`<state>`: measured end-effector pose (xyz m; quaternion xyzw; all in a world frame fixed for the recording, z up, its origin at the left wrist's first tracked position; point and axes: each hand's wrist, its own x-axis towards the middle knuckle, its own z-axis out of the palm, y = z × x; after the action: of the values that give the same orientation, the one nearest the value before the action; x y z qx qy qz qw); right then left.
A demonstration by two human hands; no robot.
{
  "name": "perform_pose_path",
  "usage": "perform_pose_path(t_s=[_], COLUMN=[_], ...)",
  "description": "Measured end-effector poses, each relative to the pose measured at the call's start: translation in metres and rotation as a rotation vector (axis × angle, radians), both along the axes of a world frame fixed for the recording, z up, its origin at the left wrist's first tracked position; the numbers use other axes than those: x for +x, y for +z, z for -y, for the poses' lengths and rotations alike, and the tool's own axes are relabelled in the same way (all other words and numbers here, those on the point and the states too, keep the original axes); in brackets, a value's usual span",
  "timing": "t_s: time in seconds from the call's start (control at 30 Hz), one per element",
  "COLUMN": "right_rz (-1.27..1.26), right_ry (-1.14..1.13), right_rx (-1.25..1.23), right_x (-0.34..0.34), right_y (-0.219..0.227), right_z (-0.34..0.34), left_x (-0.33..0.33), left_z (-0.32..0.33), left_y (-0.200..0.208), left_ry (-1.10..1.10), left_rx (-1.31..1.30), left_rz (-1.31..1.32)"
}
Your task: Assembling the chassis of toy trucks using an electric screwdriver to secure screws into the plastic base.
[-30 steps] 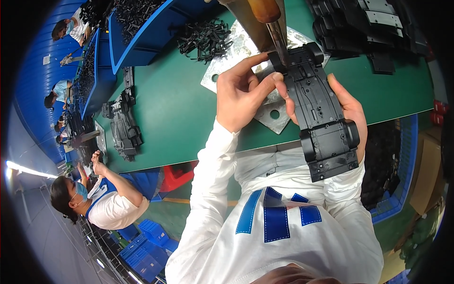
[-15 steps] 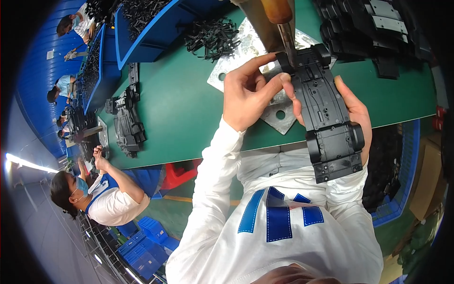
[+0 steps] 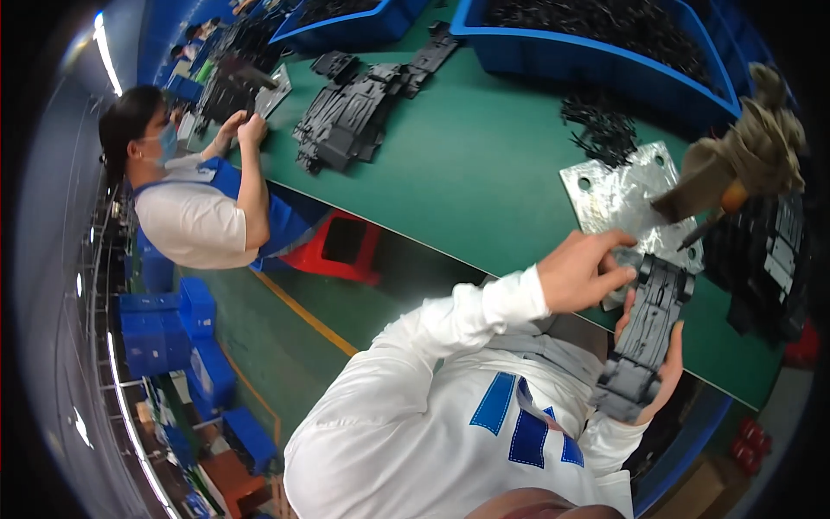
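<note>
My right hand [image 3: 667, 381] is wrapped around a long black plastic toy-car chassis [image 3: 644, 333], which lies tilted in front of my body at the table's edge. My left hand [image 3: 581, 275] is closed at the chassis's far left corner, thumb and forefinger pinching by the wheel arch; whether a small part is between them I cannot make out. Just beyond the chassis's far end points the metal tip of a soldering-iron-like tool [image 3: 702, 229] with an orange handle, mounted under a brown cloth wrap [image 3: 743, 151]. A shiny foil-covered plate [image 3: 618, 192] lies beneath the tool.
A pile of small black parts [image 3: 601, 130] sits beside the plate, before a blue bin [image 3: 596, 48]. Several black chassis [image 3: 752, 259] are stacked at right, more [image 3: 354, 108] at left. A co-worker [image 3: 203, 190] sits at left near a red stool [image 3: 333, 246].
My view has swung left, so the table and tool appear farther right. The tool's tip, which was at the chassis's far left part, now appears apart from it. Both hands keep hold of the chassis.
</note>
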<state>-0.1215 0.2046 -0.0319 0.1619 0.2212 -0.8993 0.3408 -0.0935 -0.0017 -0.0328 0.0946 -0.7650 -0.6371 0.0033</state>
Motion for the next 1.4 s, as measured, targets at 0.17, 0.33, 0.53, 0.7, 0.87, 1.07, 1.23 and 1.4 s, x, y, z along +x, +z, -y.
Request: perform_pose_path(t_s=[0.17, 0.33, 0.53, 0.7, 0.87, 1.07, 1.23, 1.4], right_rz=[-0.466, -0.683, -1.448, -1.959, -1.844, -2.003, -1.866, -1.896], right_ry=[-0.067, 0.076, -0.497, -1.048, -1.279, -1.219, -1.429, -1.192], right_rx=[0.486, 0.307, 0.072, -0.307, -0.35, -0.151, -0.22, -0.268], right_x=[0.05, 0.053, 0.079, 0.075, 0.073, 0.07, 0.059, 0.049], right_y=[0.001, 0.008, 0.062, 0.125, 0.152, 0.135, 0.131, 0.124], right_z=[0.043, 0.079, 0.056, 0.044, 0.043, 0.013, 0.006, -0.017], left_x=[0.074, 0.092, 0.115, 0.128, 0.136, 0.123, 0.122, 0.139], left_z=[-0.012, 0.015, 0.163, 0.335, 0.393, 0.388, 0.403, 0.475], left_y=[0.016, 0.016, 0.049, 0.053, 0.034, 0.03, 0.03, 0.041], left_ry=[-0.06, -0.025, 0.473, 0.658, 0.667, 0.533, 0.452, 0.721], left_rx=[-0.022, 0.119, -0.286, -0.905, -1.193, -1.118, -0.968, -1.193], left_rz=[-0.155, -0.157, -0.231, -0.076, 0.132, 0.2, 0.32, 0.011])
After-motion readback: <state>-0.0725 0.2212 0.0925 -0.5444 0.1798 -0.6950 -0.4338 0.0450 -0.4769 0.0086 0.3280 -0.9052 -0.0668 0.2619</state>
